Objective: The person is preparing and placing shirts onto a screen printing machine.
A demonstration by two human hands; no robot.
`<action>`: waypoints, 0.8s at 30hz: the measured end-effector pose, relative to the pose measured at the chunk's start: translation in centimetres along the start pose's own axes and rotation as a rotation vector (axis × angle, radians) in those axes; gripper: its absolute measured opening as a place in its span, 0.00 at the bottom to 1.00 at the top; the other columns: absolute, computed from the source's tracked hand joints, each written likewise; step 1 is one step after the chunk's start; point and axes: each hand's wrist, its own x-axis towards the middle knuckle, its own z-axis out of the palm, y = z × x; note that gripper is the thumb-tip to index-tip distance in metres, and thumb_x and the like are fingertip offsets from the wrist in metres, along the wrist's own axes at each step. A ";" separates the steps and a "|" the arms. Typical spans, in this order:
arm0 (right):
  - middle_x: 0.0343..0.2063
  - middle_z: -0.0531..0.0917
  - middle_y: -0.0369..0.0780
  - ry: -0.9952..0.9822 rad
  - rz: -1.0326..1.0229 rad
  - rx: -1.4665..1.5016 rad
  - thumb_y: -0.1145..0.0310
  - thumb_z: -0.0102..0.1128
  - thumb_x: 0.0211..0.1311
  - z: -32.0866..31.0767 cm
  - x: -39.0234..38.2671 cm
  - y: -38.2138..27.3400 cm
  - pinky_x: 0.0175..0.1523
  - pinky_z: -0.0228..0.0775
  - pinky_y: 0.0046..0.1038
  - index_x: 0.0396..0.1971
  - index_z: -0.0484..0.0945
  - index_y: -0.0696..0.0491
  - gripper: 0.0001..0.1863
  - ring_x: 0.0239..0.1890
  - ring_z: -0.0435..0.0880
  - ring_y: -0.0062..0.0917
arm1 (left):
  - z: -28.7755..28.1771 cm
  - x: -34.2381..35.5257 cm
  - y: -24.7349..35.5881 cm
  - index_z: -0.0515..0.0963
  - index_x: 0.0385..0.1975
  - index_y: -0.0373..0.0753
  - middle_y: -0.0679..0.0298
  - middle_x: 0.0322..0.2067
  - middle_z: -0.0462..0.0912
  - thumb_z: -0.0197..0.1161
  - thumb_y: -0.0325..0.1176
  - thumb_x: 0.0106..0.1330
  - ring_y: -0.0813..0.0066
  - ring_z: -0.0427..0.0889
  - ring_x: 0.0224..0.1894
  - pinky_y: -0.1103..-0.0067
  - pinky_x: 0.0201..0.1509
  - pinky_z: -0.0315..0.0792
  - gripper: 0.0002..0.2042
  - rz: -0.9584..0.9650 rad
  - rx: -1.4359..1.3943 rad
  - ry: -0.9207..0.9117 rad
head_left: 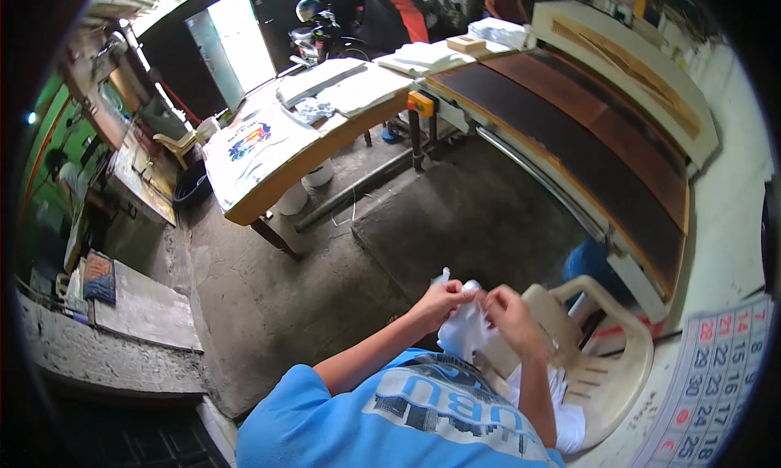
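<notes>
Material (white, crumpled) hangs pinched in the left hand; right hand touches it, grip too blurred to judge.

Block lettering on blue tee, red & dk nums on cal., R edge

The head camera, left of a side-by-side fisheye pair, looks down and forward over the wearer's blue printed T-shirt, which rises from six o'clock. Near the lens, the left hand and right hand sit between four and five o'clock, off centre. Well beyond lie a wooden-edged table at eleven and a long brown-and-black platform at two (its edges bend with the wide glass), while a paper calendar stands close at four
</notes>
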 end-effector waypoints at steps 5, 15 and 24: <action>0.15 0.71 0.33 0.081 -0.120 -0.270 0.67 0.55 0.56 2.1 3.0 0.1 0.28 0.68 0.18 0.18 0.70 0.56 0.11 0.21 0.71 0.14 | -1.4 1.7 2.3 0.73 0.25 0.42 0.76 0.18 0.68 0.56 0.39 0.61 0.88 0.66 0.20 0.88 0.22 0.60 0.09 0.001 0.074 -0.121; 0.41 0.75 0.46 0.724 -0.276 1.376 0.65 0.42 0.62 -11.5 9.0 12.4 0.51 0.66 0.37 0.40 0.71 0.60 0.15 0.43 0.74 0.35 | -21.6 8.3 15.1 0.70 0.36 0.30 0.57 0.36 0.77 0.50 0.50 0.61 0.70 0.77 0.37 0.72 0.43 0.72 0.23 0.626 -0.101 0.054; 0.43 0.75 0.46 1.518 -0.637 0.976 0.68 0.45 0.59 -21.8 -7.5 14.3 0.51 0.67 0.33 0.43 0.71 0.62 0.16 0.45 0.75 0.34 | -38.4 7.4 25.2 0.71 0.35 0.33 0.61 0.32 0.77 0.49 0.53 0.56 0.72 0.76 0.33 0.75 0.40 0.71 0.25 0.893 0.165 0.349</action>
